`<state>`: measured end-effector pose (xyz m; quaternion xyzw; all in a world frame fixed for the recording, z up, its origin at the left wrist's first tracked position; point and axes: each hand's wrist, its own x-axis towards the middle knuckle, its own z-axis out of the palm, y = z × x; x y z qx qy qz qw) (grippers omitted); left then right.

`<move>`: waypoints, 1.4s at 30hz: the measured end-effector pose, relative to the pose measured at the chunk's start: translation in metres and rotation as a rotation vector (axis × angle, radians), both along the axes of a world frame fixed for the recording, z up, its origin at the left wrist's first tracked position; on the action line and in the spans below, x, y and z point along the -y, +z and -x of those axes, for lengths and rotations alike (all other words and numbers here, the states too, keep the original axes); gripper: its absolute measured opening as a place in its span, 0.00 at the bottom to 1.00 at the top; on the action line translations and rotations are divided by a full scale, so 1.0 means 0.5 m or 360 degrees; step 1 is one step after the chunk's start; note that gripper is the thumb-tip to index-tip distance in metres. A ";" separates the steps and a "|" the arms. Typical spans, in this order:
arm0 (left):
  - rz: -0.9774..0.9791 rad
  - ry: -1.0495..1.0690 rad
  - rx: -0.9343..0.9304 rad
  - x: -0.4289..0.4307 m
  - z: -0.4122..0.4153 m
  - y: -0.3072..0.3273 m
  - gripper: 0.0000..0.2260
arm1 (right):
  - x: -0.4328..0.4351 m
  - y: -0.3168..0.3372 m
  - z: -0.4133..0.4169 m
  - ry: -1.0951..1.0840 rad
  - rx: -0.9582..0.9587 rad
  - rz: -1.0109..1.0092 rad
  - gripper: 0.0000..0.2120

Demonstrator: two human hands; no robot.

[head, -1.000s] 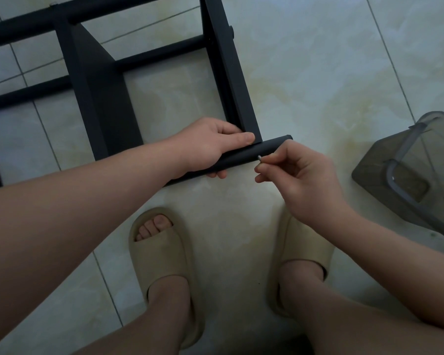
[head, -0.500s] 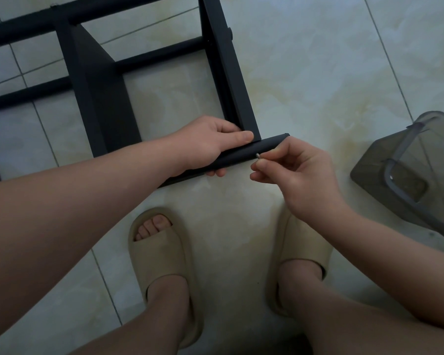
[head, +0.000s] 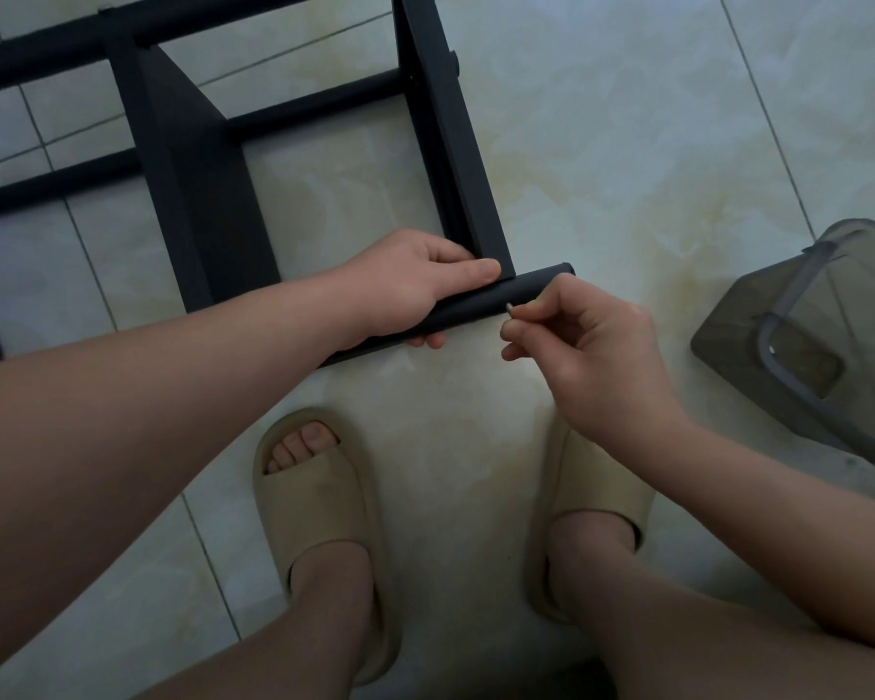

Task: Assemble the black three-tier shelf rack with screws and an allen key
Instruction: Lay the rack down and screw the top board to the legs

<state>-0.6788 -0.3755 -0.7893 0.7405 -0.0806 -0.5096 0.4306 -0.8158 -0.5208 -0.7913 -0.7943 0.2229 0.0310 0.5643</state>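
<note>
Rack [head: 208,204]: our black rack rests on the floor, just in front of our feet.
Tube [head: 481,303]: it lies across the end of one rack leg [head: 455,169], touching it.
Left hand [head: 415,288]: we wrap it round the tube and hold it to the leg.
Right hand [head: 592,346]: we pinch a small metal bit [head: 509,306] against the tube's side. Screw or key, we cannot tell.
Feel: we think the metal is stiff, smooth and a bit slippery, so we should hold it close to the joint.
Floor [head: 627,144]: pale, shiny, hard tiles.
Room: dim light, and a grey see-through box [head: 799,346] well off to our right.
</note>
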 end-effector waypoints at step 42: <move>0.0011 0.0042 -0.0004 0.002 0.000 -0.009 0.11 | -0.008 0.028 -0.019 -0.0570 -0.0258 -0.1146 0.08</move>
